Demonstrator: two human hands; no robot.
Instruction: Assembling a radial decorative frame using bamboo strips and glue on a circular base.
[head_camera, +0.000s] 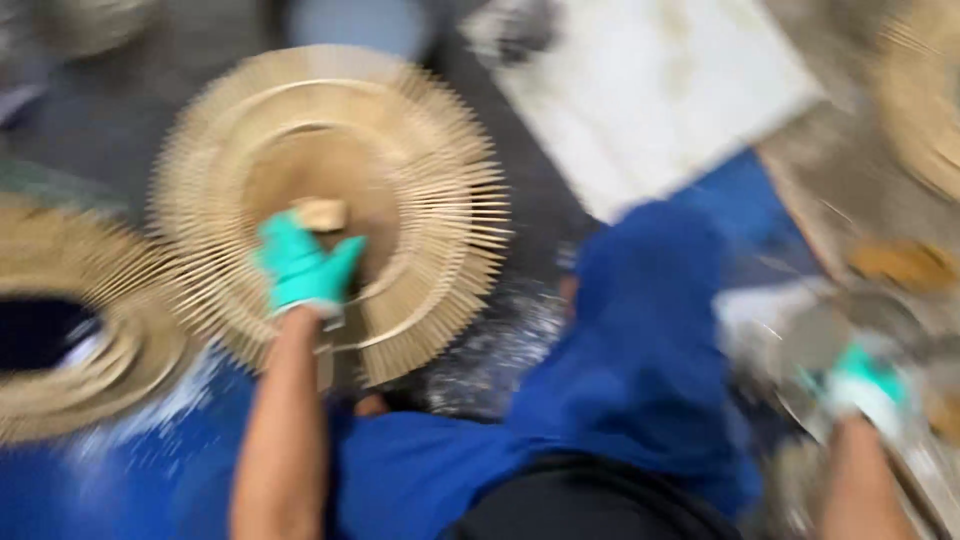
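Observation:
The picture is blurred by motion. My left hand (303, 266), in a teal glove, grips the inner rim of a round sunburst frame of thin wooden sticks (420, 150); a small pale block (322, 213) sits at my fingertips. My right hand (862, 385), also in a teal glove, is low at the right over a grey round thing (812, 340); what it holds is too blurred to tell. My knees in blue cloth (640, 340) lie between the two hands.
A second sunburst frame (70, 310) lies at the left edge, and part of a third (925, 100) shows at the top right. A white board (650, 90) lies beyond my knees. Blue sheeting (90, 490) covers the floor at the lower left.

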